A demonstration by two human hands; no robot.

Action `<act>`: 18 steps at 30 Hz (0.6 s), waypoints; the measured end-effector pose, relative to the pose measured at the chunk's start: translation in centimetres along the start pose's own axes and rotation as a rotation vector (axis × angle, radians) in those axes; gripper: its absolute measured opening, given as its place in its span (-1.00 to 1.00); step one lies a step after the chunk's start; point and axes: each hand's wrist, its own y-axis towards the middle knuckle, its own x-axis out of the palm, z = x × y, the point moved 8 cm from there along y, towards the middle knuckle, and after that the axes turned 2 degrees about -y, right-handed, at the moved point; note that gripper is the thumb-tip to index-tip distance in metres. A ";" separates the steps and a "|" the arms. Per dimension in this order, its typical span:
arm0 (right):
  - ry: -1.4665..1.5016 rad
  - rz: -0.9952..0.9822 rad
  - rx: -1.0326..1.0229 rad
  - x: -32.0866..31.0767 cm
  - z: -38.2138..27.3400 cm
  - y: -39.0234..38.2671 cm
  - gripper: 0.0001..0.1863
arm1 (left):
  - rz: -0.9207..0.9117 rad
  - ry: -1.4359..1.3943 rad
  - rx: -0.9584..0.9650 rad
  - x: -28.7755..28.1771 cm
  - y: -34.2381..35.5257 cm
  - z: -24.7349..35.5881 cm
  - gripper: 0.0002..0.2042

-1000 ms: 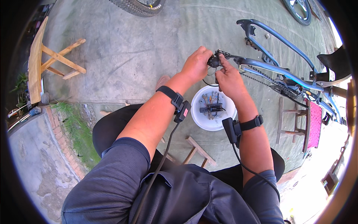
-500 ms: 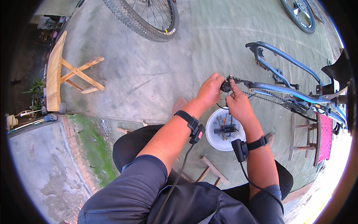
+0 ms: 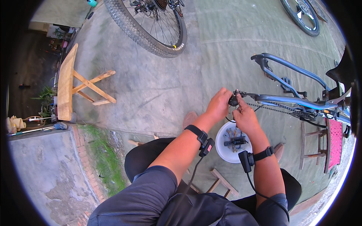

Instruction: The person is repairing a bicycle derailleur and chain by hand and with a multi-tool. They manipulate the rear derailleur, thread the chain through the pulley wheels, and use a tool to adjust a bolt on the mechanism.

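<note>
My left hand (image 3: 218, 104) is closed round a black rear derailleur (image 3: 233, 101) at the rear end of a blue bicycle frame (image 3: 281, 98). From the other side, my right hand (image 3: 246, 117) reaches up with its index finger laid on the derailleur beside the chain. Its other fingers are curled, and what lies under them is partly hidden. The chain (image 3: 279, 110) runs right toward the crank area. A thin black cable loops below the derailleur. Under my hands, a white basin (image 3: 222, 153) holds several metal tools and dark parts.
A knobby-tyred wheel (image 3: 141, 43) stands at the top, and another wheel (image 3: 301, 17) lies far right. A wooden folding stool (image 3: 66, 86) is at left. A pink-topped stool (image 3: 333, 145) stands at right under the frame. Wooden stool legs (image 3: 222, 180) show near my knees.
The whole view has shifted, so things sit lower and further right, and more of the upper wheel shows. Both hands stay at the derailleur with little visible change in grip.
</note>
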 end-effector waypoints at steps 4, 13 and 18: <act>0.022 0.017 -0.025 -0.4 -0.5 -0.3 -0.30 | 0.017 -0.023 0.000 0.1 0.0 -0.2 -0.84; 0.091 -0.004 0.156 -0.7 -0.4 -0.7 -0.31 | -0.001 -0.017 -0.064 0.4 -0.4 0.0 -0.69; -0.012 0.001 0.111 -0.8 -0.4 -0.6 -0.29 | 0.041 -0.030 -0.091 0.3 -0.5 0.2 -0.69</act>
